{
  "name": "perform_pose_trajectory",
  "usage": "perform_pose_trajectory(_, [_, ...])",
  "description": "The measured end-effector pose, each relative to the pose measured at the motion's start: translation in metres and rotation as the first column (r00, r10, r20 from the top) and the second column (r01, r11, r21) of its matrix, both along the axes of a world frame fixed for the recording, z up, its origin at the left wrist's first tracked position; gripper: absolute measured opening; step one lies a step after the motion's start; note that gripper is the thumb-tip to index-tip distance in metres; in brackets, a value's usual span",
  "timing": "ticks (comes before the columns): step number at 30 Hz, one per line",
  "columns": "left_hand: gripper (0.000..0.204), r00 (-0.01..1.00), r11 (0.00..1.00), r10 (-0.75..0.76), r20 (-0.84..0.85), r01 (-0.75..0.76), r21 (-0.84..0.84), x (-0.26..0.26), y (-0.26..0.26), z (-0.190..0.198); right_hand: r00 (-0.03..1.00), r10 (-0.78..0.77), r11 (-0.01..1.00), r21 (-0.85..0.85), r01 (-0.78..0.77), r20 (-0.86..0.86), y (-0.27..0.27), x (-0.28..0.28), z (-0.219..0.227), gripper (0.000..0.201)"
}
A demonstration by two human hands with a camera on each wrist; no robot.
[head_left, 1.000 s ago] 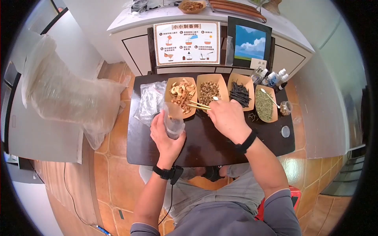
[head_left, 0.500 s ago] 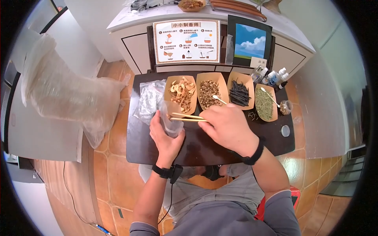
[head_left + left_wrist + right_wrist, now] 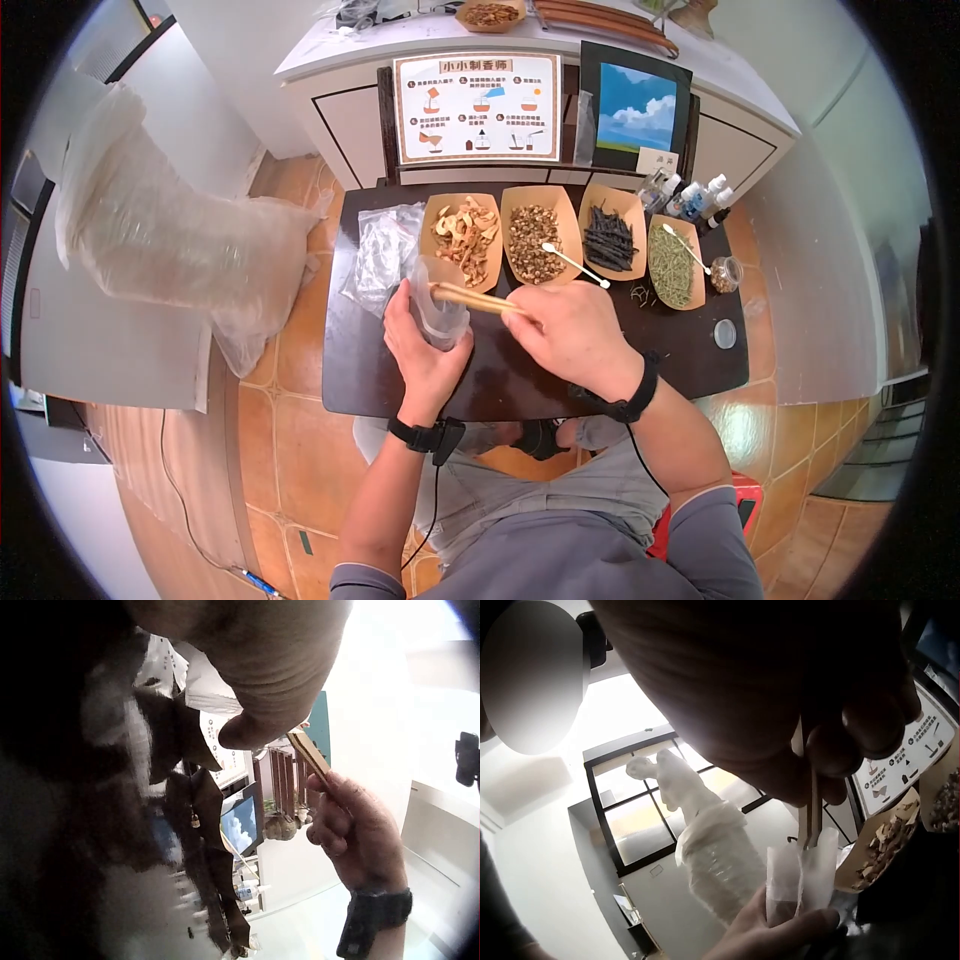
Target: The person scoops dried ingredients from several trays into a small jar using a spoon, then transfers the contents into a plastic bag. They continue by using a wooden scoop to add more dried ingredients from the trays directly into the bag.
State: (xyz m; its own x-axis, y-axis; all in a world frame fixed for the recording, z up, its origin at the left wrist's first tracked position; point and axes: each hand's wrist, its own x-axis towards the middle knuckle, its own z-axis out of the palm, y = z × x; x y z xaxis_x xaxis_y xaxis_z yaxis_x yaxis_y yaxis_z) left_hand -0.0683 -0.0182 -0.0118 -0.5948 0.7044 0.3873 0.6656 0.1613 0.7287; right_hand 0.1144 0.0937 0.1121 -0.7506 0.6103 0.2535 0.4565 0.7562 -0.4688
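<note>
My left hand (image 3: 425, 365) holds a small translucent pouch (image 3: 442, 325) upright, its mouth spread, near the front of the left-hand tray. Between the fingers and thumb of my right hand (image 3: 580, 330) are light wooden tweezers (image 3: 485, 301), their tips inside the pouch mouth. In the right wrist view the tweezers (image 3: 810, 814) point down into the whitish pouch (image 3: 821, 874). Whether the tips grip anything cannot be told. Behind the pouch stands a paper tray (image 3: 430, 232) of dried slices (image 3: 468, 235); a tray of brown pieces (image 3: 532, 225) is beside it.
A tray of dark sticks (image 3: 608, 243) and one of green bits (image 3: 672, 265) stand farther right. A white spoon (image 3: 580, 266) leans over a tray edge. Spray bottles (image 3: 690, 195), a small jar (image 3: 727, 273) and a clear plastic bag (image 3: 385, 255) are on the dark table (image 3: 520, 385).
The right hand has brought the tweezers left from the trays and into the pouch mouth. The tweezers' tips have come closer together. The left hand keeps hold of the pouch in nearly the same place.
</note>
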Motion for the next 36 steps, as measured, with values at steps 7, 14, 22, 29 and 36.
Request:
perform_pose_trajectory(7, [0.109,0.999,1.000,0.000,0.042,-0.001,0.015,0.000,-0.001,0.000,0.997,0.038,0.999,-0.036,-0.040,-0.064,0.003,0.004,0.011,0.018])
perform_pose_trajectory(14, [0.108,1.000,1.000,-0.022,0.011,0.022,0.018,0.000,0.000,0.001,0.993,0.098,0.974,0.213,-0.082,-0.063,0.004,-0.003,0.005,0.015])
perform_pose_trajectory(22, [0.107,1.000,1.000,-0.021,0.015,0.021,0.015,0.000,0.000,0.002,0.993,0.104,0.969,0.228,-0.091,-0.049,-0.003,-0.006,-0.007,0.019])
perform_pose_trajectory(29, [0.106,0.999,1.000,-0.009,0.042,0.009,0.016,-0.001,-0.001,-0.001,0.994,0.008,0.999,0.047,-0.003,-0.107,-0.002,0.000,-0.001,0.020])
perform_pose_trajectory(36, [0.105,0.998,1.000,-0.008,0.065,0.007,0.026,-0.001,-0.001,0.000,0.997,0.004,1.000,-0.006,-0.005,-0.082,-0.007,0.002,-0.001,0.019])
